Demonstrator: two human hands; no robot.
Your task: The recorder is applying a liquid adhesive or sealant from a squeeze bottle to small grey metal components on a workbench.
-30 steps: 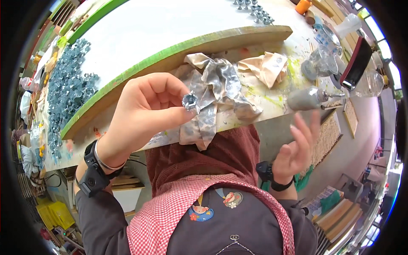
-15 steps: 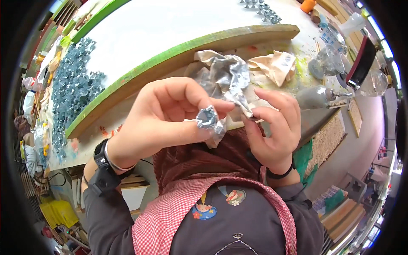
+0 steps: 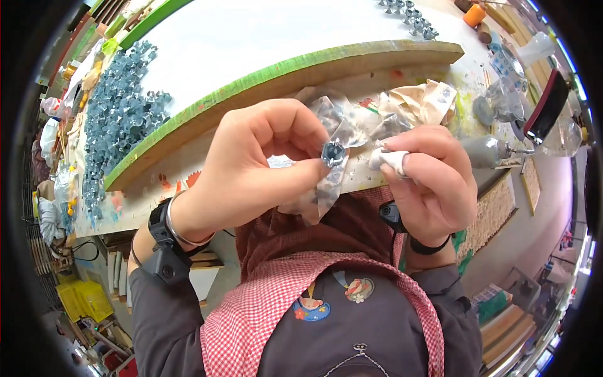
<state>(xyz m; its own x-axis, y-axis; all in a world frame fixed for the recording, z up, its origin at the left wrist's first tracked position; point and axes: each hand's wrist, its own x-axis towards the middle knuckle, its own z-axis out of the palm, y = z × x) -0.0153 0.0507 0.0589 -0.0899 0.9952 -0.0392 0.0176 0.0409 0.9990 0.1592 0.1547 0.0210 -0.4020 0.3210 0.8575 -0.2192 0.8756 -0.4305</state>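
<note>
Far left of the bench: heap of blue-grey metal nuts (image 3: 119, 119) lying beside the green-edged white board (image 3: 282, 69); untouched at this moment.

Left hand (image 3: 251, 169): fingers closed, thumb and forefinger pinching one small hex nut (image 3: 332, 152) held up in front of the crumpled clear plastic wrap (image 3: 339, 135); the wrap trails down below the nut.

Right hand (image 3: 430, 182): fingers curled shut on a small white wad (image 3: 391, 159), tip just beside the nut, not clearly touching it.

Step in hand, as judged — wiping or cleaning the single nut; next move calls for steady pinch on the left, wad brought onto the nut face.

Versus half a second earlier — hands have drawn slightly apart; the nut is now uncovered; wrap hangs looser.
</note>
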